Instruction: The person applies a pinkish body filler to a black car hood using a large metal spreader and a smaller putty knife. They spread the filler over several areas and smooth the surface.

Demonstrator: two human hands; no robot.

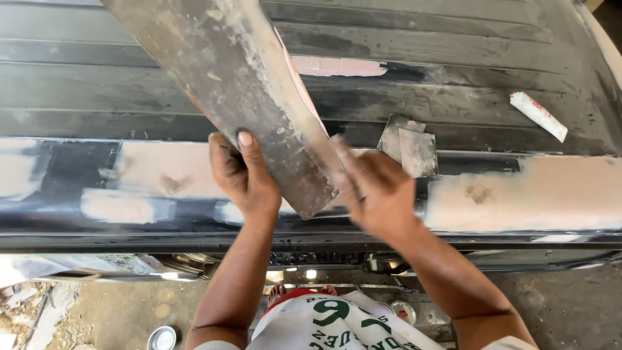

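Two hands work one big filler-caked mixing board (253,97), tilted over the ribbed black panel (97,84). The left hand (241,175) has its fingers curled around the board's lower edge, thumb pinching on top. The right hand (379,188) is blurred, so its fingers can't be read. Steady board and even scraping probably matter most here. A white tube with red markings (538,115) lies upper right, with small square spreaders (409,146) just beyond the right hand.

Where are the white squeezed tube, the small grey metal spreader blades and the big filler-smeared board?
White squeezed tube (538,115), head view, mid-body.
Small grey metal spreader blades (418,152), head view, front blade's face.
Big filler-smeared board (240,84), head view, its broad underside.
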